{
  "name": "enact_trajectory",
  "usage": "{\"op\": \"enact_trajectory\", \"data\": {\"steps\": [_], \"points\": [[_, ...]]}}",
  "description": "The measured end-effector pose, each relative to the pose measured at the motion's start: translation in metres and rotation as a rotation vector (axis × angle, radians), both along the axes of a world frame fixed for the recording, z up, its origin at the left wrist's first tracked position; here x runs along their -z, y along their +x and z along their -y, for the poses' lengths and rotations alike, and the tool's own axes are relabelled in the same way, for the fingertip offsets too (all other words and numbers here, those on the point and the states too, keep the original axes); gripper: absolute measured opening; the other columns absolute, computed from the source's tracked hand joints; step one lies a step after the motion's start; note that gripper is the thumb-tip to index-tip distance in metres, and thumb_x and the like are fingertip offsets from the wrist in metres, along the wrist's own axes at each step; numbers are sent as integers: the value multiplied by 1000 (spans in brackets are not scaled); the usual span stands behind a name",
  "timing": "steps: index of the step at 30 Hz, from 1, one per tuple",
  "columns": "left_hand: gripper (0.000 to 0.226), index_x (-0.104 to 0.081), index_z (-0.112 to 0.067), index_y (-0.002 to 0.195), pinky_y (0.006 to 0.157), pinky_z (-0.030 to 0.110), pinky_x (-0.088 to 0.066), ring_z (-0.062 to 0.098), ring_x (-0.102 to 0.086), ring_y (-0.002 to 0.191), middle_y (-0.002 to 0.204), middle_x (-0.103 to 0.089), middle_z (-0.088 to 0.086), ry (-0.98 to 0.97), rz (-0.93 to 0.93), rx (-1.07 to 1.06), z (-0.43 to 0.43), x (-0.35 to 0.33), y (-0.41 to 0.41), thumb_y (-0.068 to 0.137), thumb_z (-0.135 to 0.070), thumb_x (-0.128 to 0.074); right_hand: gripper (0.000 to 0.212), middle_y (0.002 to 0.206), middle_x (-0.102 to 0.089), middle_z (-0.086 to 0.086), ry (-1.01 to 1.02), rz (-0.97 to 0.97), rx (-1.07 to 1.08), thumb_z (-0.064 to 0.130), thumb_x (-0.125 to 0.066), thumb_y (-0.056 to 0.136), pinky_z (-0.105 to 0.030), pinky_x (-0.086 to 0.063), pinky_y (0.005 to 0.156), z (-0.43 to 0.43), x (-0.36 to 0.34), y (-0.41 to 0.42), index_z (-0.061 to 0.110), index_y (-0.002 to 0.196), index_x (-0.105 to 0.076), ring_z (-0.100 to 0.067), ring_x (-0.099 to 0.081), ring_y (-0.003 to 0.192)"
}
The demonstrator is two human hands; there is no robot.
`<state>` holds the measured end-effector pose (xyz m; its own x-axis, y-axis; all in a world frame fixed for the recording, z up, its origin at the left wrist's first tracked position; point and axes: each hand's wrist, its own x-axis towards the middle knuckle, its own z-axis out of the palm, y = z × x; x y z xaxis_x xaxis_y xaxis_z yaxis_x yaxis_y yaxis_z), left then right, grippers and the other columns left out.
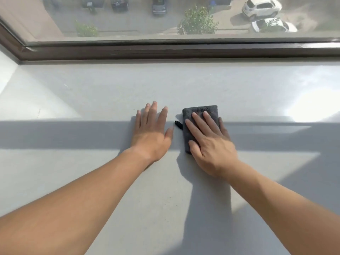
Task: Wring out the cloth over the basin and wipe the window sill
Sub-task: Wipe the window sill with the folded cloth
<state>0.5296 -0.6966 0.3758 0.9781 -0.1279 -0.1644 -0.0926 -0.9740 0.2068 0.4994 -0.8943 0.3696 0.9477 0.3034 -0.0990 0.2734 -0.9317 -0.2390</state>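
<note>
Broad, flat, pale grey window sill [103, 92] fills most of the view, matte surface, sunlit in patches. A wide band of shadow crosses it from 9 o'clock to 3 o'clock, running under both hands; a bright glare patch sits toward 3 o'clock.

Large glass window pane [128, 17] spans the 12 o'clock edge, hazy; parked cars and small trees show far below through it, detail soft. Dark brown window frame [165, 50] runs along the base of the pane, meeting the sill, with a corner at 10 o'clock.

Two bare forearms enter from 7 and 5 o'clock, converging on the middle of the sill.

Right hand [211, 144], palm down, flat on top of the cloth, fingers [197, 122] extended and slightly spread, pressing rather than gripping, thumb along the cloth's left edge.

Left hand [151, 134], palm down, directly on the bare sill just beside the cloth at its 9 o'clock, fingers straight and spread, holding nothing.

Dark grey folded microfibre cloth [200, 111], rectangular, lies flat on the sill at centre, mostly covered by the right hand; its far end shows beyond the fingertips at 12 o'clock.

Small black tab [178, 124] sticks out from the cloth's left edge between the two hands, possibly a hanging loop or label, too small to tell.
</note>
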Motion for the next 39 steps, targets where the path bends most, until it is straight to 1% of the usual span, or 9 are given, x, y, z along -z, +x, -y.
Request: {"op": "enact_trajectory", "data": {"steps": [3, 7, 9, 15, 21, 27, 29, 34, 39], "points": [[62, -4, -25, 156, 120, 40, 15, 21, 17, 150, 165, 13, 6, -22, 18, 10, 0, 4, 23, 101, -42, -29, 67, 166, -8, 14, -15, -24, -17, 49, -17, 92, -44, 4, 124, 34, -1, 32, 36, 157, -18, -12, 2, 154], [64, -2, -25, 157, 119, 41, 17, 19, 20, 150, 165, 16, 6, -58, -12, 24, 8, 5, 59, 101, -42, -28, 63, 168, -7, 10, -3, -26, 409, 44, -23, 96, -46, 3, 124, 76, 2, 102, 36, 158, -15, -16, 2, 154], [65, 0, -25, 157, 119, 42, 18, 19, 23, 149, 164, 18, 6, -60, -32, 36, 10, 6, 77, 100, -43, -26, 60, 168, -7, 9, 16, -19, 458, 40, -27, 100, -48, 4, 124, 55, 3, 118, 34, 158, -15, -18, 2, 154], [68, 6, -27, 157, 117, 49, 20, 20, 27, 148, 163, 22, 7, -1, -77, 65, 20, 7, 107, 97, -42, -24, 64, 166, -12, 15, 3, -7, 0, 46, -20, 94, -44, 0, 125, 32, 3, 111, 36, 157, -20, -12, 0, 154], [70, 5, -24, 156, 118, 53, 15, 23, 25, 148, 164, 18, 10, 45, -18, 61, 24, 15, 107, 95, -45, -23, 65, 168, -8, 7, -3, -11, 527, 42, -22, 95, -50, 3, 123, 53, 5, 192, 31, 158, -14, -20, 1, 154], [73, 2, -25, 156, 118, 53, 14, 24, 23, 149, 164, 16, 10, 52, 12, 71, 26, 18, 108, 93, -49, -26, 62, 167, -7, 13, -15, -21, 58, 43, -24, 97, -44, 5, 124, -3, 3, 192, 36, 158, -13, -13, 3, 154], [73, 4, -25, 156, 118, 53, 14, 24, 24, 149, 164, 17, 11, 44, 7, 80, 25, 19, 109, 93, -48, -24, 64, 167, -9, 14, -23, -8, 88, 44, -21, 94, -43, 5, 124, 27, 4, 197, 37, 158, -15, -11, 1, 154], [73, 8, -23, 156, 117, 55, 14, 26, 26, 148, 163, 20, 12, 58, -5, 86, 32, 20, 109, 93, -49, -21, 65, 167, -10, 6, -13, 7, 513, 41, -25, 95, -50, 2, 124, 51, 8, 210, 31, 158, -15, -19, -1, 154], [74, 5, -25, 156, 118, 54, 13, 25, 24, 149, 164, 17, 11, 53, 8, 91, 37, 22, 109, 92, -49, -22, 66, 167, -10, 10, -33, -4, 97, 42, -23, 94, -46, 4, 124, 10, 7, 196, 33, 159, -14, -15, 1, 154]]}}
